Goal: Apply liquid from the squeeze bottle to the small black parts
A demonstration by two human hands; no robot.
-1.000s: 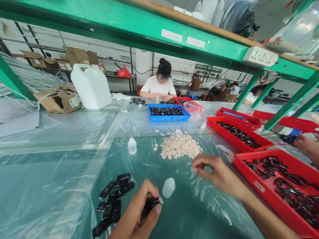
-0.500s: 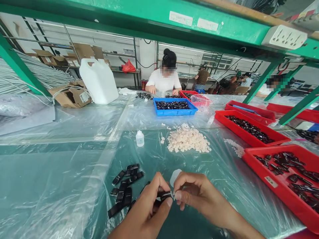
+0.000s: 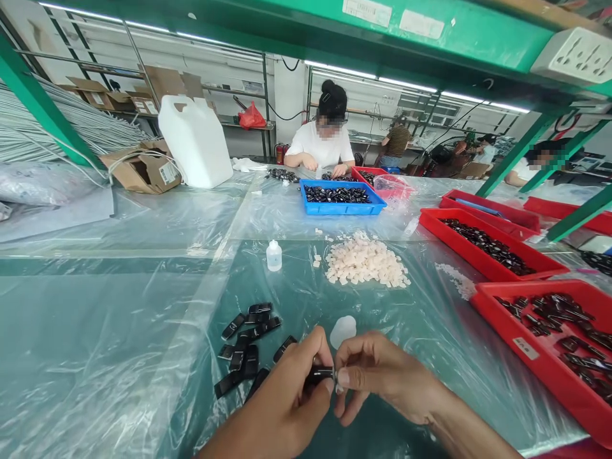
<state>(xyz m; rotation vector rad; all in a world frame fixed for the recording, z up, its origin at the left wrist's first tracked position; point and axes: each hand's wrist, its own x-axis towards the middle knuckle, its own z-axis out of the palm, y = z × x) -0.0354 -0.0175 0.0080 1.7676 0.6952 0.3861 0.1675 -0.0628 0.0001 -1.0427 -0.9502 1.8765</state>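
Observation:
My left hand (image 3: 296, 389) is closed round a small glossy black plastic part (image 3: 319, 374), its end pointing right. Against that end, my right hand (image 3: 377, 376) pinches a small whitish piece (image 3: 338, 382), mostly covered by the thumb and fingertip. Left of my hands lies a loose heap of similar black parts (image 3: 248, 347). Just beyond my right fingers is a flat white round patch (image 3: 343, 331). Farther out sit a pile of small cream pieces (image 3: 366, 260) and a little white bottle (image 3: 274, 256).
Red trays (image 3: 497, 312) of black parts line the right side, and a blue tray (image 3: 344, 208) stands farther back. A white jug (image 3: 196, 146) and a cardboard box (image 3: 143, 172) are at back left. Across the table a person (image 3: 322, 143) works. A green beam (image 3: 296, 38) crosses overhead.
The view has shifted slightly, so the table things appear a little farther right. My right hand's lower fingers have spread downward; both hands stay together at the black part's end.

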